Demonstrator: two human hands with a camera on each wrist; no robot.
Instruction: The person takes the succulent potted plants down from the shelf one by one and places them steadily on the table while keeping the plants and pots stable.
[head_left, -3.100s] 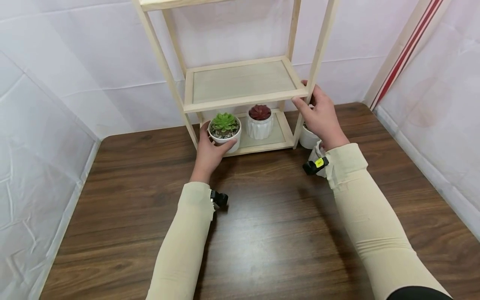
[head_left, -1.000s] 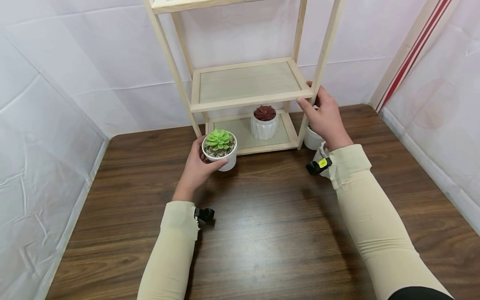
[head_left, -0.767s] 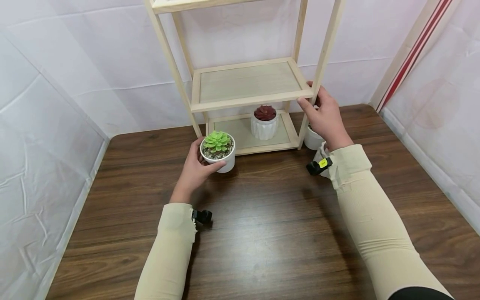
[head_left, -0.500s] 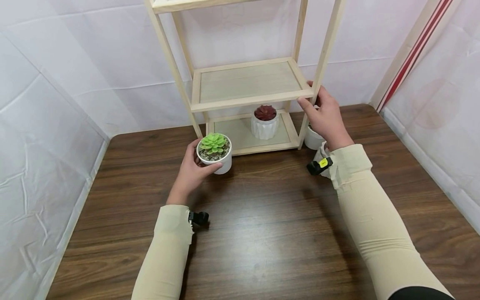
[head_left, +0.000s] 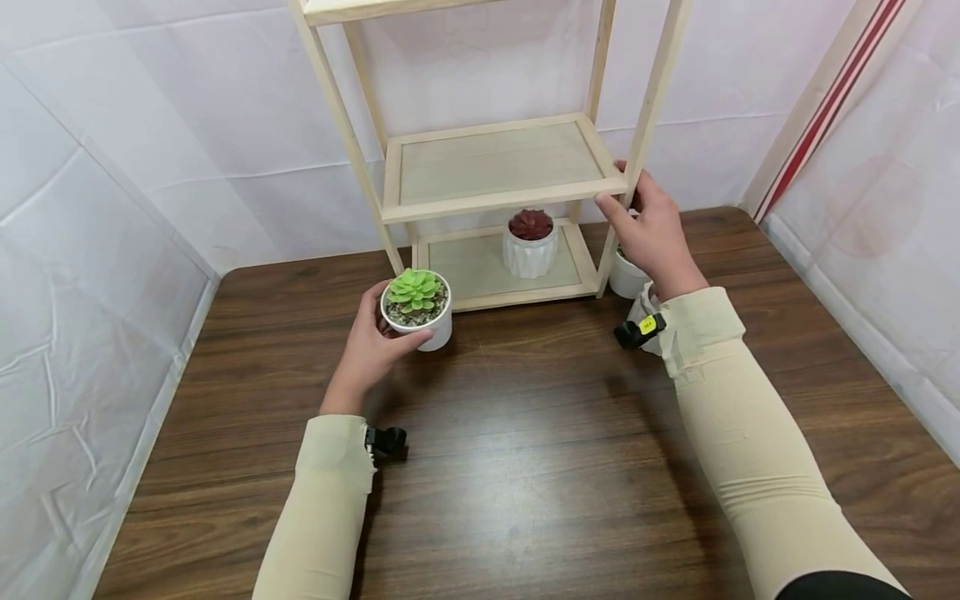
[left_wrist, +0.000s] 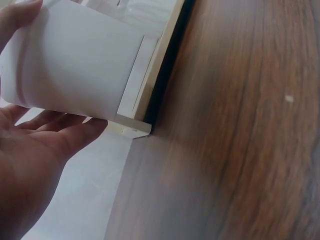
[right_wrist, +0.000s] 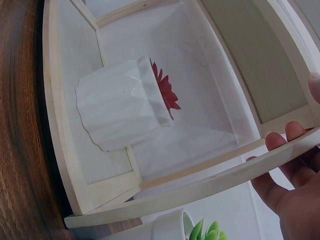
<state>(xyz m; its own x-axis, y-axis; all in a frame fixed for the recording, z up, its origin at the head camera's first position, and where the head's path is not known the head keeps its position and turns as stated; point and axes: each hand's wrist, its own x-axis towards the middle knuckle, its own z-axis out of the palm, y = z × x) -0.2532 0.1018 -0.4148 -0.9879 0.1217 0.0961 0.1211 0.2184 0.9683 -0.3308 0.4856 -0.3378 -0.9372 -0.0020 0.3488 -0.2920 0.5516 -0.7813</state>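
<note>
We see the left hand [head_left: 367, 346] grasping a smooth white pot [head_left: 437, 329], its thumb along the near side and its fingers bent around the far side. The pot is roughly upright just off the front left corner of a wooden rack [head_left: 502, 200]; we cannot tell whether its base touches the table [head_left: 510, 467]. In it we find grey and white gravel [head_left: 408, 317] up near the rim, with a bright green succulent [head_left: 414, 288] sitting on top.

The right hand [head_left: 654, 237] has its fingers curled around the rack's front right post [head_left: 651, 100], level with the middle shelf [head_left: 487, 162].

On the bottom shelf [head_left: 472, 265], right of its middle, we see a faceted white pot [head_left: 529, 257] filled with a dark red succulent [head_left: 530, 224]. Beyond the post, partly hidden by the right hand and wrist, stand two more pale pots [head_left: 626, 279]. From the right wrist we make out green leaves [right_wrist: 207, 232] at the mouth of one, though we cannot tell which.
</note>
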